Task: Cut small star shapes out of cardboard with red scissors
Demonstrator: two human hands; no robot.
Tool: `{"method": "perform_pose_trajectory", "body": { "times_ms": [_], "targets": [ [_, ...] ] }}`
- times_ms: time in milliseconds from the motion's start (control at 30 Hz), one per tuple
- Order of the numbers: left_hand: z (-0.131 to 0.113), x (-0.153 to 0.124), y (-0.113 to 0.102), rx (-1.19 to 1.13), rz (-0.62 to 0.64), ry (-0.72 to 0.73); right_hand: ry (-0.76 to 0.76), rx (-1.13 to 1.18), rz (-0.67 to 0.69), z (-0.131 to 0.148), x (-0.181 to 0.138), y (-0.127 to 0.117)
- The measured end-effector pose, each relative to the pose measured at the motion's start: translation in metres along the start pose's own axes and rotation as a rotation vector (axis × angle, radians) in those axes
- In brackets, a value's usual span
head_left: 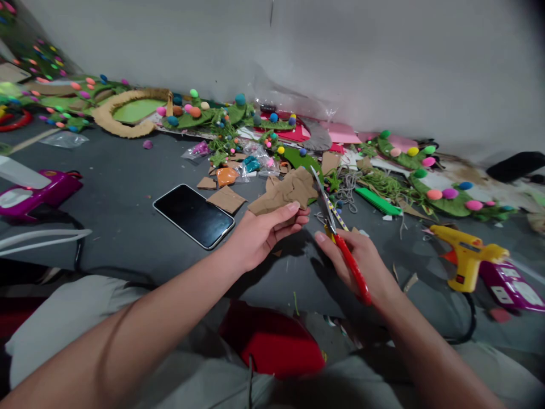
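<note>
Above a grey floor, the left hand pinches a crumpled brown cardboard piece between thumb and fingers. The right hand is closed around red-handled scissors, blades at the cardboard's right edge. A phone lies left, a yellow glue gun right.

Phone: on the floor, left of my left hand.
Cardboard: just left of the scissors.
Glue gun: right of my right hand.
</note>
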State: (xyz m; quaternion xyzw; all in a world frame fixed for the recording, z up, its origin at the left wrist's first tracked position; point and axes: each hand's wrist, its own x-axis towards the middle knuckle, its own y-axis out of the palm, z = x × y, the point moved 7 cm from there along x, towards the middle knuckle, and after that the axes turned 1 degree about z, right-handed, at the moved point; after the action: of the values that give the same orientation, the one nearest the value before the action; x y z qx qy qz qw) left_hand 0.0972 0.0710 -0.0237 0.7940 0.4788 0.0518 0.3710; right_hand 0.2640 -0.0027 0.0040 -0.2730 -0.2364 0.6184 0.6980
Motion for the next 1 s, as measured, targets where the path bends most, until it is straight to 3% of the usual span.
{"method": "perform_pose_trajectory", "body": {
  "times_ms": [467, 733, 1000],
  "targets": [
    [0.002, -0.001, 0.004, -0.042, 0.066, -0.009, 0.047, 0.069, -0.004, -0.004, 0.001, 0.003],
    [-0.004, 0.0, 0.001, -0.048, 0.006, -0.036, 0.061, 0.064, 0.05, -0.004, -0.002, -0.004],
    [-0.012, 0.003, -0.001, -0.172, -0.015, 0.038, 0.073, 0.062, 0.071, -0.01, -0.002, 0.002]
  ]
}}
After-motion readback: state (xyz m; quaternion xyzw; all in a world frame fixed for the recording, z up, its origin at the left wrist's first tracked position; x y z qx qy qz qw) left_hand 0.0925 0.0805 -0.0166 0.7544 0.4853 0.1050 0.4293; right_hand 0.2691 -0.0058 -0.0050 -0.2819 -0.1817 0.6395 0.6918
